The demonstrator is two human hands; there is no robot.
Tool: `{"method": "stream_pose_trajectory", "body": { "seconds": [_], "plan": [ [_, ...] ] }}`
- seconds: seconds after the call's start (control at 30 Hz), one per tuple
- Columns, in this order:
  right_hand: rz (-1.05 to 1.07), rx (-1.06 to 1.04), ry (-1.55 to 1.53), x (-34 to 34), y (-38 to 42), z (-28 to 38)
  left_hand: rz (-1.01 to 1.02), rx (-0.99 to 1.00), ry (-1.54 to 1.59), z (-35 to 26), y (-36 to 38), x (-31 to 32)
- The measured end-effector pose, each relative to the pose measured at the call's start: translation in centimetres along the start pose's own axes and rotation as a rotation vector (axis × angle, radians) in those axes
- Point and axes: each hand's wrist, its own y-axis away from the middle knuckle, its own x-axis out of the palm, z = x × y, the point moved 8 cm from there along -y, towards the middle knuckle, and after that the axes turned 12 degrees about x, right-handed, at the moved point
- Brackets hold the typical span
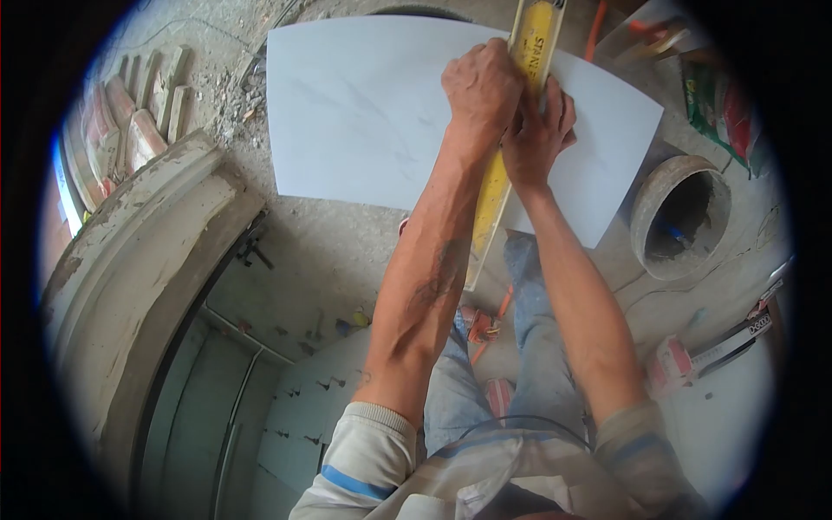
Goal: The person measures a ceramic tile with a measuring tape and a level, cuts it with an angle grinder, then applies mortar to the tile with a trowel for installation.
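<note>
A large white sheet (pixel 355 113) lies in front of me, and a long yellow Stanley spirit level (pixel 491 195) runs across it, its near end past the sheet's edge. My left hand (pixel 484 89) is closed at the level's left side, knuckles up, gripping it. Just nearer, my right hand (pixel 535 143) is against the level's right edge. One of its fingers points along that edge while the others curl in. Whatever the right hand may hold is hidden by its fingers.
A curved cement-coated piece (pixel 147 260) stands at left, with wooden pieces (pixel 143 113) behind it. At right are a round hollow pipe (pixel 680 217) and a green-and-red bag (pixel 715 108). An orange cord (pixel 505 303) and another white panel (pixel 719 416) lie near my legs.
</note>
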Motion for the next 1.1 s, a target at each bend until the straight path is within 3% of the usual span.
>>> {"method": "stream_pose_trajectory", "body": {
  "seconds": [0.13, 0.2, 0.33, 0.43, 0.47, 0.53, 0.67, 0.83, 1.1],
  "plan": [
    [-0.021, -0.005, -0.051, -0.2, 0.0, 0.3, 0.133, -0.037, -0.013, 0.1, 3.7, -0.8],
    [-0.046, -0.003, -0.030, 0.3, -0.2, -0.1, 0.174, -0.056, -0.030, 0.1, 10.7, -1.9],
    [-0.061, -0.019, -0.002, 0.5, 0.2, -0.3, 0.517, -0.222, -0.025, -0.5, 25.5, -5.4],
    [-0.071, -0.045, -0.021, 0.4, 0.1, 0.0, 0.453, -0.374, 0.012, -0.1, 28.8, -7.1],
    [-0.066, -0.031, -0.004, 0.3, -0.1, 0.0, 0.449, -0.370, 0.018, -0.3, 28.0, -6.8],
    [-0.051, -0.022, 0.012, 0.4, 0.3, -0.1, 0.142, -0.350, 0.085, -1.0, 25.1, -8.5],
    [-0.052, -0.042, 0.021, 0.4, 0.0, 0.0, 0.123, -0.435, 0.136, -0.4, 24.3, -8.0],
    [-0.069, -0.015, 0.079, 0.1, -0.2, 0.0, 0.187, -0.291, 0.117, -0.7, 24.0, -5.7],
    [-0.027, 0.002, -0.010, 0.1, -0.1, -0.1, 0.054, -0.205, 0.099, 0.4, 7.2, -1.1]
  ]
}}
